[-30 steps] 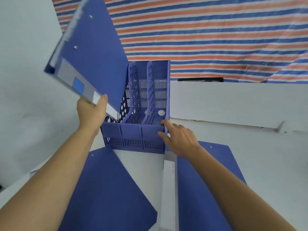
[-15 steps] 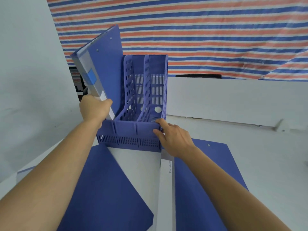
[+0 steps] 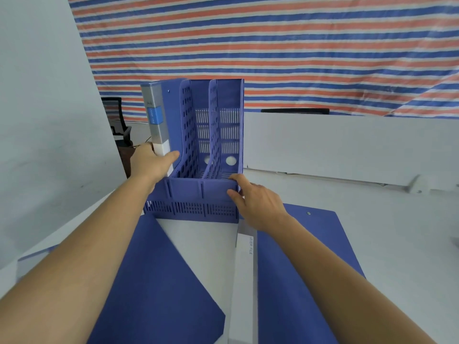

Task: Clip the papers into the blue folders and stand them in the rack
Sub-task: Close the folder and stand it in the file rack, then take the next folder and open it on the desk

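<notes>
A blue perforated file rack [image 3: 198,194] stands on the white table. A blue folder [image 3: 159,115] with a grey spine stands upright in the rack's left slot. My left hand [image 3: 151,165] grips the folder's lower spine, thumb on its right face. My right hand [image 3: 255,202] holds the rack's front right corner, fingers over the rim. The middle and right slots hold nothing. Two more blue folders lie on the table near me: one [image 3: 154,289] to the left, and one [image 3: 303,269] to the right with a grey spine.
A white board [image 3: 347,147] stands behind the rack on the right. A white panel [image 3: 49,145] rises at the left. A striped tarp [image 3: 273,45] hangs at the back. A black chair [image 3: 116,120] shows past the left panel.
My left hand has brought the folder down from a raised, tilted position into the rack's left slot, where it now stands upright. My right hand has stayed on the rack's front right corner.
</notes>
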Motion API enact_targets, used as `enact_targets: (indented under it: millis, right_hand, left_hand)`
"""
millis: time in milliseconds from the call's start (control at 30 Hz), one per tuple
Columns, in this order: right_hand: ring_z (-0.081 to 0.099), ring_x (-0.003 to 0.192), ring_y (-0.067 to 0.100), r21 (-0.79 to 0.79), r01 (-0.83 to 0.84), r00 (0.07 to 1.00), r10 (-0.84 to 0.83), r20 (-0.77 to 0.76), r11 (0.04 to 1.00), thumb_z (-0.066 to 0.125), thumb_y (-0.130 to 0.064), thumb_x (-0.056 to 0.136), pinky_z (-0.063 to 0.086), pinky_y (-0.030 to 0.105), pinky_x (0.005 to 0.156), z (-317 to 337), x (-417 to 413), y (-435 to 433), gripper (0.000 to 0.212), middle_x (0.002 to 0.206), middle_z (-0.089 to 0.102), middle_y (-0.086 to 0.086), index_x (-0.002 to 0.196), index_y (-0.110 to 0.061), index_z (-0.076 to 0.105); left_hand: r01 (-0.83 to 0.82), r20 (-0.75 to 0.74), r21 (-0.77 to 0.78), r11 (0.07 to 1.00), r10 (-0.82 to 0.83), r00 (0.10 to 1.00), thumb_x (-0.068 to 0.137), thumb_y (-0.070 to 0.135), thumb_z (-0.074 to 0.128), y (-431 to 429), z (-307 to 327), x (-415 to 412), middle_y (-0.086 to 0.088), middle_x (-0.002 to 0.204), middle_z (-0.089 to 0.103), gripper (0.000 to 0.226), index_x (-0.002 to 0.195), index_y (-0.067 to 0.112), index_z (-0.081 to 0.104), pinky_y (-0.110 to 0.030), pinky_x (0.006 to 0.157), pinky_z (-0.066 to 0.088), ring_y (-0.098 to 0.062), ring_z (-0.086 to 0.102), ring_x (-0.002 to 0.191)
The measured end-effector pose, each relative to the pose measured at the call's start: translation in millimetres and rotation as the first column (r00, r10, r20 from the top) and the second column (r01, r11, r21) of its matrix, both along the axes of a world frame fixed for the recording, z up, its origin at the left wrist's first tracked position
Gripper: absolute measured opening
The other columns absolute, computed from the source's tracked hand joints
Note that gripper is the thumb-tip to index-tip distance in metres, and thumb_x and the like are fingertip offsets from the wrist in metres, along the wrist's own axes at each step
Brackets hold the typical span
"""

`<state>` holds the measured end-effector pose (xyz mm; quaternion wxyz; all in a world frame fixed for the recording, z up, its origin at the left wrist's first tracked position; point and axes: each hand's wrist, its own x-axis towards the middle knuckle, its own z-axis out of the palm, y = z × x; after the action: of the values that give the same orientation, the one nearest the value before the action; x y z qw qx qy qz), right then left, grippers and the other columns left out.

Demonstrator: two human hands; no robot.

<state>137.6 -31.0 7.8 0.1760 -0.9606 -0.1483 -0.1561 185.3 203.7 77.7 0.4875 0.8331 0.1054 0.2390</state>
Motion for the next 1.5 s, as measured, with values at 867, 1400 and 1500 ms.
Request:
enact_targets:
  millis: [867,1400,1500]
  right_hand:
    - [0.059,0.105,0.035,0.132,0.695,0.707,-0.637,-0.307,0.707,0.04,-0.031,0.099,0.046,0.038,0.085,-32,-214,-203,0.043,0.117,0.064,0.017,0.122,0.001,0.058]
    - [0.048,0.069,0.023,0.761,0.62,0.736,-0.477,-0.48,0.191,0.05,-0.03,0.079,0.041,0.034,0.071,-35,-223,-255,0.026,0.06,0.052,-0.003,0.063,-0.01,0.05]
    - [0.061,0.079,0.028,0.836,0.545,0.77,-0.427,-0.474,0.056,0.055,-0.041,0.085,0.05,0.048,0.096,-37,-223,-257,0.045,0.082,0.065,0.016,0.09,0.003,0.06]
  left_hand:
    - [0.503,-0.336,0.401,0.766,-0.388,0.858,0.086,0.038,0.056,-207,-77,-182,-0.011,0.119,0.057,0.025,0.093,0.015,0.054,-0.031,0.07,0.044,-0.022,0.052,0.09]
    - [0.791,-0.484,0.446,0.42,-0.63,0.607,0.065,0.079,0.061,-244,-110,-203,0.011,0.16,-0.011,0.107,0.151,0.035,0.016,-0.045,0.118,0.014,-0.013,-0.018,0.146]
    - [0.731,-0.373,0.491,0.474,-0.644,0.668,0.082,0.071,0.048,-245,-119,-192,0.005,0.162,0.009,0.083,0.15,0.027,0.03,-0.039,0.118,0.02,-0.017,0.007,0.148]
